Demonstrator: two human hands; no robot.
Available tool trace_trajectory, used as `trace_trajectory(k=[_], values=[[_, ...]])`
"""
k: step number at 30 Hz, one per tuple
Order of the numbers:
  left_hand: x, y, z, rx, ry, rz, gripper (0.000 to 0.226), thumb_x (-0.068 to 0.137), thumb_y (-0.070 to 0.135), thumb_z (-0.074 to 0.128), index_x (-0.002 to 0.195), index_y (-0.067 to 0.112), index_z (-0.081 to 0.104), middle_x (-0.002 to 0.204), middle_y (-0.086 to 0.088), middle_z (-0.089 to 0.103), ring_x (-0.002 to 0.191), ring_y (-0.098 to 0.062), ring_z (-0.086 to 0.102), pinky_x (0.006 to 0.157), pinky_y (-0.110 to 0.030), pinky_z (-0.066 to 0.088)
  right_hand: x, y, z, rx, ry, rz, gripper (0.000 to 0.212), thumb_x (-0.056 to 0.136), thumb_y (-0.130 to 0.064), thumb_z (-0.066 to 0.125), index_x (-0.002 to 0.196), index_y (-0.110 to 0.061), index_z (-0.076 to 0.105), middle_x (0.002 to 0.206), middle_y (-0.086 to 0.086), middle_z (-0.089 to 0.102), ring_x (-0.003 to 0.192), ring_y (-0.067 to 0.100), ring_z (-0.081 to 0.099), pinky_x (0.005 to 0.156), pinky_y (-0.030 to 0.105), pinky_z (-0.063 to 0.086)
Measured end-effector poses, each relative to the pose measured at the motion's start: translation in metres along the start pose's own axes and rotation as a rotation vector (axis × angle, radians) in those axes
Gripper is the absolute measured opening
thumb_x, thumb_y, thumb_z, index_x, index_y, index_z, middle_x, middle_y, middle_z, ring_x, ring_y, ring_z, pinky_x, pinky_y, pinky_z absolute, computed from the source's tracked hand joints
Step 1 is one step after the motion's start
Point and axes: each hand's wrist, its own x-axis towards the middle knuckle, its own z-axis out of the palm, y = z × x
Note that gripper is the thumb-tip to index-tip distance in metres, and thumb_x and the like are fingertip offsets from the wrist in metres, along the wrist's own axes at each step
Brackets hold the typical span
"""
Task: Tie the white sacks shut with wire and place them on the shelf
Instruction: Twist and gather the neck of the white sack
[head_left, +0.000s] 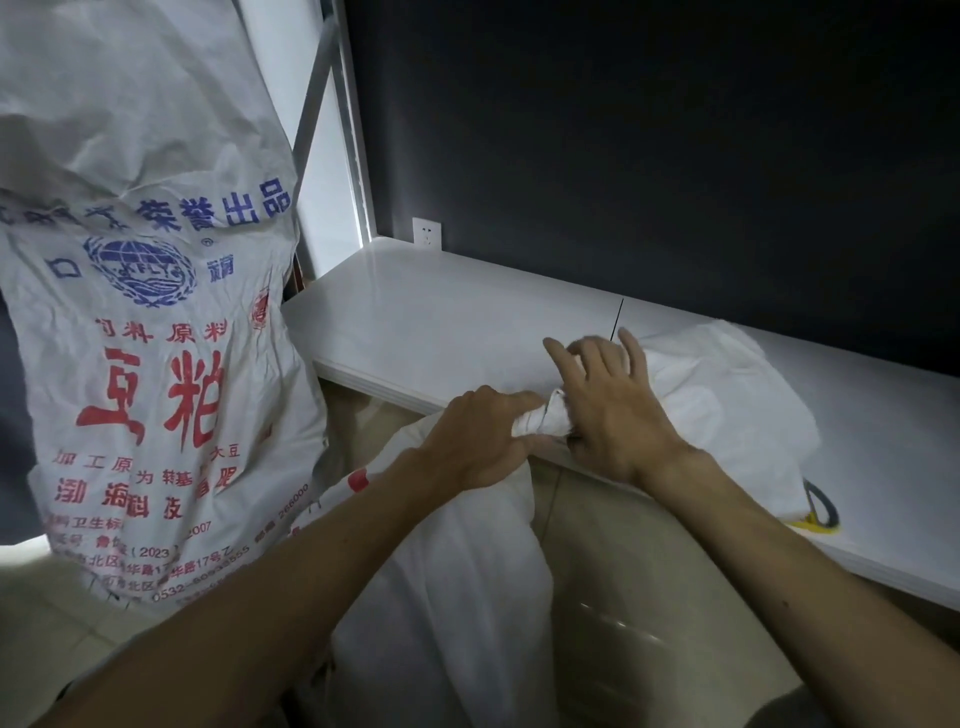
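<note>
Wall socket, yellow-black tool

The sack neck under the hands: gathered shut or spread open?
Gathered shut: the sack neck is bunched tight between left hand and right hand.

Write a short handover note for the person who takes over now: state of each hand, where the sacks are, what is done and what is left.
Left hand: closed around the gathered neck of the white sack that hangs below the shelf edge.
Right hand: on the same neck, fingers partly spread; the wire cannot be made out.
Printed sack: at the left beside the shelf; its top is out of view.
Loose white sacking lies on the shelf, with a yellow and black tool half under it.
Done: neck bunched. Left: finish the tie, lift the sack onto the shelf.
</note>
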Motion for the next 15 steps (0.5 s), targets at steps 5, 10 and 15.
trace_trajectory(k=[5, 10, 15], values=[[0.006, -0.002, -0.024, -0.324, -0.062, -0.164, 0.027, 0.082, 0.023, 0.076, 0.090, -0.002, 0.070, 0.086, -0.013, 0.071, 0.070, -0.022, 0.055, 0.065, -0.027, 0.040, -0.023, -0.017, 0.026, -0.137, 0.325, -0.052, 0.062, 0.085, -0.014, 0.056, 0.142, 0.004, 0.040, 0.146, 0.024, 0.043, 0.138, 0.038, 0.038, 0.120, 0.047, 0.006], [0.006, 0.009, -0.029, -0.439, -0.223, -0.199, 0.035, 0.079, 0.020, 0.079, 0.062, 0.003, 0.054, 0.059, 0.003, 0.049, 0.054, -0.010, 0.037, 0.055, -0.022, 0.031, -0.017, -0.017, 0.047, -0.200, 0.401, -0.053, 0.049, 0.093, -0.012, 0.042, 0.138, 0.007, 0.038, 0.144, 0.027, 0.045, 0.137, 0.039, 0.040, 0.119, 0.048, 0.016], [0.008, 0.013, -0.027, -0.408, -0.252, -0.145, 0.048, 0.075, 0.014, 0.082, 0.053, 0.026, 0.041, 0.049, 0.012, 0.038, 0.048, -0.005, 0.034, 0.052, -0.016, 0.027, 0.001, -0.005, 0.050, -0.192, 0.577, -0.130, 0.020, 0.085, 0.002, 0.049, 0.098, 0.001, 0.064, 0.079, 0.013, 0.063, 0.079, 0.031, 0.064, 0.108, 0.046, 0.038]])
